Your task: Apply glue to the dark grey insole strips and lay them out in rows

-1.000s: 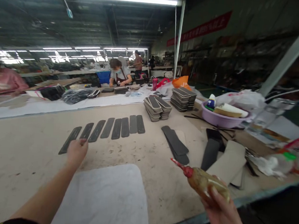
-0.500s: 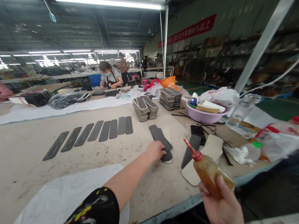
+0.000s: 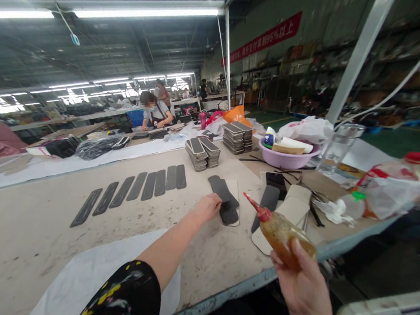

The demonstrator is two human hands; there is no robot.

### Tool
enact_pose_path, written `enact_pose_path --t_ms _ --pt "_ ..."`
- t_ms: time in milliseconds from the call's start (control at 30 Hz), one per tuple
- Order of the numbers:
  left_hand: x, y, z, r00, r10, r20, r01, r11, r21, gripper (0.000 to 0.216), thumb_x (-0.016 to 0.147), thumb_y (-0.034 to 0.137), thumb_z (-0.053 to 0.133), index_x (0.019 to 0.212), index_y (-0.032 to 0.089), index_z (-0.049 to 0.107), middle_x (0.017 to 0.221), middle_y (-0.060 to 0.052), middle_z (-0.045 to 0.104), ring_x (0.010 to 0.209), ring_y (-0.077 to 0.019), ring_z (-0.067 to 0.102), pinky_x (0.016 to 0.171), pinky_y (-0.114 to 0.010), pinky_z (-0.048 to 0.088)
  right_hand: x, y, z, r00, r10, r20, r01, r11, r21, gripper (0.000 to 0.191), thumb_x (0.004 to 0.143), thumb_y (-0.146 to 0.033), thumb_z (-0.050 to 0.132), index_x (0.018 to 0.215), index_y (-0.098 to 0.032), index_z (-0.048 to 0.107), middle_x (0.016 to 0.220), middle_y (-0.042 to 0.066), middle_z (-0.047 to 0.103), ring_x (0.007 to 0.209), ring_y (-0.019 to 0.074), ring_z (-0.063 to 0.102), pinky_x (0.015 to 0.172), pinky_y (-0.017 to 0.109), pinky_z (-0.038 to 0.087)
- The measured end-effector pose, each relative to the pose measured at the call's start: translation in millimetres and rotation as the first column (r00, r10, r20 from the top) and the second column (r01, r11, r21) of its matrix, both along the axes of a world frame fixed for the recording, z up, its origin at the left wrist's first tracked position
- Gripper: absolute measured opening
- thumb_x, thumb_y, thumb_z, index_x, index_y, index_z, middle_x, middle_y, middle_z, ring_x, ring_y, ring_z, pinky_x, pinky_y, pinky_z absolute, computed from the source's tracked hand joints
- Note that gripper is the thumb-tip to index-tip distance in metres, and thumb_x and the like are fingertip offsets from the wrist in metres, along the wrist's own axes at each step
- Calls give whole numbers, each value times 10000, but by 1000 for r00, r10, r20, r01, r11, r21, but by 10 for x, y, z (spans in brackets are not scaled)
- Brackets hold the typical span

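My right hand is closed around a squeeze bottle of amber glue with a red nozzle, held over the table's front edge with the tip pointing up and left. My left hand reaches across the table and rests on the near end of a small pile of dark strips, fingers curled down; whether it grips a strip is hidden. A row of several dark strips lies spread further left. A white cloth lies under my left arm.
Black and beige pieces lie right of the pile. Behind are stacks of strips, a purple basin, a glass jar and plastic bags. Other people work at benches beyond. The table edge runs diagonally near me.
My left hand moved from the spread row of strips rightward to the small pile and has drawn back slightly to its near end. The bottle stayed in my right hand.
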State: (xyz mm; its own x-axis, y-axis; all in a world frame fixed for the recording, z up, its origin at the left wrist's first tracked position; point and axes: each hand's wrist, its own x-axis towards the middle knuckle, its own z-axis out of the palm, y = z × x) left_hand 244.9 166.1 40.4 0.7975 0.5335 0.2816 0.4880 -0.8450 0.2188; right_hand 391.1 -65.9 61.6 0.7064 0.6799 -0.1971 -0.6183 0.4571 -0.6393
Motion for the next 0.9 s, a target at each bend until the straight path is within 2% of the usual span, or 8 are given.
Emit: enact_pose_path --t_ms 100,267,400,500,567,633,767,900 --pt "-477 -229 123 998 -42 52 41 999 33 245 889 151 441 1008 158 654 1001 -86 631 920 -170 596 854 -307 497 -46 -5 -37 999 30 13 -29 998 -58 473 625 -249 801 1041 -279 577 1064 -5 563 822 145 586 541 189 492" --pt "-1624 -829 261 982 -180 58 179 983 30 284 915 153 422 1130 172 605 1062 -99 623 989 -162 587 872 -289 509 -214 -13 -36 989 135 58 -128 985 -114 513 606 -263 818 1058 -287 576 1040 -8 598 865 152 605 662 212 529" --pt "-2469 -1197 200 994 -96 -58 90 991 -102 328 906 119 411 1149 220 606 1116 -65 635 1006 -148 599 886 -277 514 -445 -20 -94 949 267 169 -234 953 -194 531 615 -295 818 1074 -277 551 1012 -1 614 867 147 608 703 201 522" --pt "-2865 -1395 68 994 79 -81 -88 989 -119 388 869 86 422 1183 234 594 1201 -73 613 1069 -187 588 910 -337 512 -643 -33 -209 841 407 357 -326 907 -266 558 645 -347 797 1122 -274 516 1094 21 599 952 182 594 792 248 514" --pt "-2963 -1536 -18 975 219 -40 -221 972 -78 405 849 79 427 1193 221 587 1204 -95 604 1082 -214 577 911 -382 509 -769 -39 -285 723 474 503 -335 877 -345 558 661 -376 781 1136 -270 507 1120 24 586 961 187 588 819 254 502" --pt "-2926 -1688 -77 953 304 10 -303 951 -55 359 855 108 441 1162 200 602 1145 -112 613 1045 -217 578 898 -391 510 -887 -32 -332 596 503 626 -299 862 -409 546 673 -411 761 1132 -258 506 1094 28 590 934 188 592 809 253 501" --pt "-2635 -1917 -130 942 329 65 -322 941 -105 264 869 196 504 1102 177 625 1063 -115 604 977 -209 559 865 -371 507 -1095 28 -341 351 469 810 -249 881 -402 459 738 -448 688 1109 -245 508 1047 39 577 921 201 581 800 290 500" --pt "-2473 -1949 -196 941 317 122 -304 946 -114 218 887 179 482 1023 169 652 993 -99 618 919 -194 552 828 -356 506 -1240 85 -321 115 374 920 -259 906 -335 328 818 -381 625 1093 -246 506 1060 49 532 965 208 541 849 340 468"
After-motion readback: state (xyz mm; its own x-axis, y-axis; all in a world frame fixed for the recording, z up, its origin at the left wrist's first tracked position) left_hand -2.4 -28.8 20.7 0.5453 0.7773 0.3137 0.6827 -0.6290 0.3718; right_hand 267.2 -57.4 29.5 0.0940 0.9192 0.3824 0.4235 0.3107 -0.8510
